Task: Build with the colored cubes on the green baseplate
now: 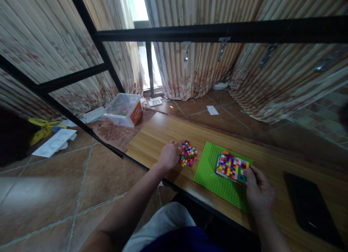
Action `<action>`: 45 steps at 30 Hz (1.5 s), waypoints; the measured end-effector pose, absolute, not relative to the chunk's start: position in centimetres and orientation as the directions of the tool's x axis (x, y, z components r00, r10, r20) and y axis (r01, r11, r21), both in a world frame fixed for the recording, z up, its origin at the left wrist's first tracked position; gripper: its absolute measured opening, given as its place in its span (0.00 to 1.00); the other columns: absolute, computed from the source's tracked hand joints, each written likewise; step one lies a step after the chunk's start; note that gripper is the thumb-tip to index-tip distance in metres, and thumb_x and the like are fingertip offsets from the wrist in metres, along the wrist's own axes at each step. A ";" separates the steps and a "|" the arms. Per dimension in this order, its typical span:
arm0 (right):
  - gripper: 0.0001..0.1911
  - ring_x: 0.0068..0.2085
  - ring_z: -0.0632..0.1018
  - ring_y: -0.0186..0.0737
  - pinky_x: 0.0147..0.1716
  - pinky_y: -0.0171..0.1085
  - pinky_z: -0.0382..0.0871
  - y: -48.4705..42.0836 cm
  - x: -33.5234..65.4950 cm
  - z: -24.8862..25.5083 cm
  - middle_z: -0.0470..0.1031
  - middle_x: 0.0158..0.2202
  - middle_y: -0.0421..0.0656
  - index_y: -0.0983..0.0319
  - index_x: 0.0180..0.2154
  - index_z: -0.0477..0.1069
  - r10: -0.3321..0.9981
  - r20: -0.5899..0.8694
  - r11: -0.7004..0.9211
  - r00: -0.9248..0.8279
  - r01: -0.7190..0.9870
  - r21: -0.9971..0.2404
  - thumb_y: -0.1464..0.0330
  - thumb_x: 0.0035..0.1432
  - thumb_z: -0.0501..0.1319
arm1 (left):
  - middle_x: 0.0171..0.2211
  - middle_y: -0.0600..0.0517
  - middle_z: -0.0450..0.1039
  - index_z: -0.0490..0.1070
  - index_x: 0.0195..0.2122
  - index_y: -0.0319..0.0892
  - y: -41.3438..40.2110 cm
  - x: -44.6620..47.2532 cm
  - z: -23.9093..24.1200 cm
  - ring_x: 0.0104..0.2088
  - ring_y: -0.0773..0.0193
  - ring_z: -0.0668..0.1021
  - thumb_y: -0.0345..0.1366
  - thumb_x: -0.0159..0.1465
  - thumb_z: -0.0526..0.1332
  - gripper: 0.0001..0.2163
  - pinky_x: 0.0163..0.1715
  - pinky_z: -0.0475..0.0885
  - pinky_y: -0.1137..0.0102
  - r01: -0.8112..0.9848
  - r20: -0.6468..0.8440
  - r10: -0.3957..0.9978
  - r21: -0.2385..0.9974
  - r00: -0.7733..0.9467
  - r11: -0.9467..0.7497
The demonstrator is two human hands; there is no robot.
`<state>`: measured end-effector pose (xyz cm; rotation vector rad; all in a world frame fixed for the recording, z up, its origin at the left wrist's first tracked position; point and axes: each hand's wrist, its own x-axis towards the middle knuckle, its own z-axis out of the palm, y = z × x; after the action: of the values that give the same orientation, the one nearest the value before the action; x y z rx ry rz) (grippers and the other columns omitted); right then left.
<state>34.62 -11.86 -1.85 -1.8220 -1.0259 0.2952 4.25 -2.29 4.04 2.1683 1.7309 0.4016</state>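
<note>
A green studded baseplate (208,168) lies on the wooden table, and a multicoloured block of toy bricks (231,165) rests over it. My right hand (259,188) grips the right end of this block, thumb on the near side and fingers curled behind. Left of the baseplate is a loose pile of small coloured bricks (188,154). My left hand (169,155) is at the pile's left edge with its fingers curled together. Whatever may be between those fingertips is too small to make out.
A black flat device (310,201) lies on the table (152,136) at the right. Beyond the table's left end a clear plastic box (122,109) stands on the floor. A black metal frame (190,35) crosses above, with curtains (212,71) behind it.
</note>
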 end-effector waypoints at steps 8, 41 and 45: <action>0.32 0.44 0.78 0.51 0.45 0.47 0.70 -11.8 34.7 -2.1 0.80 0.44 0.53 0.65 0.48 0.77 0.754 0.224 -0.147 0.618 0.491 -0.859 0.46 0.56 0.58 | 0.41 0.47 0.77 0.76 0.43 0.41 -1.9 4.0 3.8 0.44 0.61 0.78 0.24 0.61 0.53 0.15 0.47 0.71 0.70 0.856 0.027 0.976 0.475 0.218 -0.204; 0.32 0.43 0.79 0.51 0.45 0.47 0.70 -11.7 34.3 -1.6 0.80 0.43 0.53 0.65 0.47 0.77 0.744 0.210 -0.157 0.634 0.471 -0.868 0.46 0.56 0.58 | 0.44 0.45 0.73 0.75 0.39 0.41 -2.4 4.8 3.9 0.47 0.58 0.74 0.33 0.66 0.55 0.09 0.52 0.68 0.65 0.904 0.075 0.946 0.278 0.317 -0.325; 0.32 0.44 0.79 0.52 0.46 0.47 0.70 -11.7 34.2 -1.5 0.80 0.44 0.53 0.66 0.48 0.77 0.745 0.215 -0.154 0.632 0.476 -0.866 0.46 0.56 0.58 | 0.44 0.45 0.74 0.76 0.39 0.41 -2.5 4.9 3.7 0.48 0.58 0.74 0.33 0.66 0.55 0.09 0.53 0.68 0.65 0.904 0.100 0.942 0.264 0.321 -0.336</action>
<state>34.25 -11.72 -1.52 -1.8043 -0.9840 0.3196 4.94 -2.47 3.69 2.4191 1.7070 0.3537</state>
